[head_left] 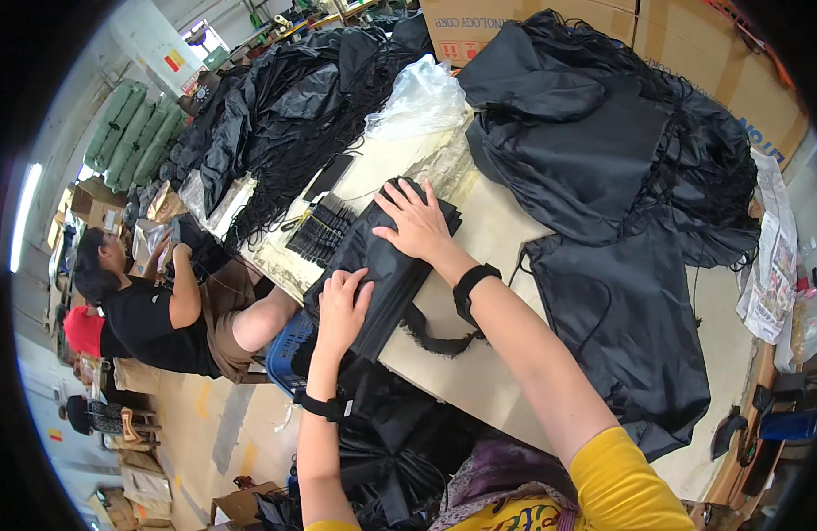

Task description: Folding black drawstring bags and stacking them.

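Note:
Under both hands lies a stack of folded black fabric (392,301) on the pale table (479,372), near its left edge. My right hand (417,221) presses flat on the far part of the stack, fingers spread. Closer to me, my left hand (341,310) rests on the near left part, its fingers slightly bent and the thumb apart. A black strap (437,343) sticks out to the right of the stack. Just left of it sits a bundle of short black strips (320,232), with a dark flat rectangular thing (329,178) beyond.
Black fabric pieces with cords (585,133) are heaped at the right. Another black heap (293,97) is at the far left, beside a clear plastic bag (417,99). Cardboard boxes (701,71) stand behind. A seated person (161,310) works at the left, near a blue basket (290,350).

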`<state>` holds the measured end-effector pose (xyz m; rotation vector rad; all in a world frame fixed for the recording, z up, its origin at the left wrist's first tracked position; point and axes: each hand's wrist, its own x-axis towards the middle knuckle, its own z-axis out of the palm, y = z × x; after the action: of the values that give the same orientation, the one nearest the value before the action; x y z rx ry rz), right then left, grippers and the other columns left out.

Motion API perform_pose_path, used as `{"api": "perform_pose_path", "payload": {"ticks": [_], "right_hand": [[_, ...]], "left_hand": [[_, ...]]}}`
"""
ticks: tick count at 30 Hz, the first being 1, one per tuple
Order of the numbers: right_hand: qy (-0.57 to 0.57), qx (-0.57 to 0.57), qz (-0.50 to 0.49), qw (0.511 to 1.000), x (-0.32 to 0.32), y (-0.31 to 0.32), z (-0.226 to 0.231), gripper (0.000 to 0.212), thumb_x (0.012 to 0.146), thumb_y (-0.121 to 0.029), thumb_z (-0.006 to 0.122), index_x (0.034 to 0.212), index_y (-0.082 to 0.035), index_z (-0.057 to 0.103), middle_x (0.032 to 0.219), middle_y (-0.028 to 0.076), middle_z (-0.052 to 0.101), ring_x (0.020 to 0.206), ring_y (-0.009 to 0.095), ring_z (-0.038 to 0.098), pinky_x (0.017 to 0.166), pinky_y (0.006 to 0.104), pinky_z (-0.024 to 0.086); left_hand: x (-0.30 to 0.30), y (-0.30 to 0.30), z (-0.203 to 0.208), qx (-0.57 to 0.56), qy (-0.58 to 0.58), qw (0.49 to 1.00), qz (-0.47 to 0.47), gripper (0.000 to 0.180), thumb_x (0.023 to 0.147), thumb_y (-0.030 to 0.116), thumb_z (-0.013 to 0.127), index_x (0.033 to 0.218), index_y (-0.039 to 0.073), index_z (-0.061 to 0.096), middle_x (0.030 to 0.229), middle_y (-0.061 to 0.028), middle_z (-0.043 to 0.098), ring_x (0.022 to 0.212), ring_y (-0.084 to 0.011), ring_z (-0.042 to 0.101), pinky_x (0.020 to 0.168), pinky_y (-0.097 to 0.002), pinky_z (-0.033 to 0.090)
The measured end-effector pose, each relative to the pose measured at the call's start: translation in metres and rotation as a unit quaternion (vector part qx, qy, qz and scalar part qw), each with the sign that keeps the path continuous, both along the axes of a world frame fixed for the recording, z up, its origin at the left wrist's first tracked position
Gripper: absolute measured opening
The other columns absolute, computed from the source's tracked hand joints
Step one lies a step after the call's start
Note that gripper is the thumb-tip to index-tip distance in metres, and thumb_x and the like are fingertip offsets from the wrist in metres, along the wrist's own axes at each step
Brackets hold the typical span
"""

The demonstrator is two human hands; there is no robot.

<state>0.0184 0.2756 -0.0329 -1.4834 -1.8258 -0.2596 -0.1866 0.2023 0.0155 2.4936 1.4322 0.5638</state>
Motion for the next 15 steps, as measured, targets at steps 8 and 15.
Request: {"api": "perform_pose_path", "payload": {"ticks": [8,15], "right_hand": [[0.009,-0.087,0.01,0.996,-0.004,-0.002,-0.01,0.063,0.085,-0.055,0.057,0.137,-0.02,0.05,0.144,0.007,0.045,0.138,0.027,0.034,0.112,0.0585,0.017],[0.03,-0.109,0.01,0.994,0.003,-0.004,-0.015,0.066,0.086,-0.055,0.055,0.142,-0.021,0.044,0.149,0.006,0.039,0.141,0.024,0.027,0.114,0.0571,0.016]], "left_hand": [[0.003,-0.011,-0.024,0.179,0.103,0.978,0.036,0.047,0.088,0.028,0.061,0.133,0.016,0.052,0.147,-0.0146,0.036,0.136,-0.0355,0.031,0.111,-0.0583,0.013],[0.0,-0.004,-0.033,0.157,0.129,0.979,0.016,0.051,0.092,0.034,0.053,0.141,0.019,0.045,0.149,-0.0126,0.036,0.137,-0.0355,0.031,0.106,-0.0573,0.022]]}}
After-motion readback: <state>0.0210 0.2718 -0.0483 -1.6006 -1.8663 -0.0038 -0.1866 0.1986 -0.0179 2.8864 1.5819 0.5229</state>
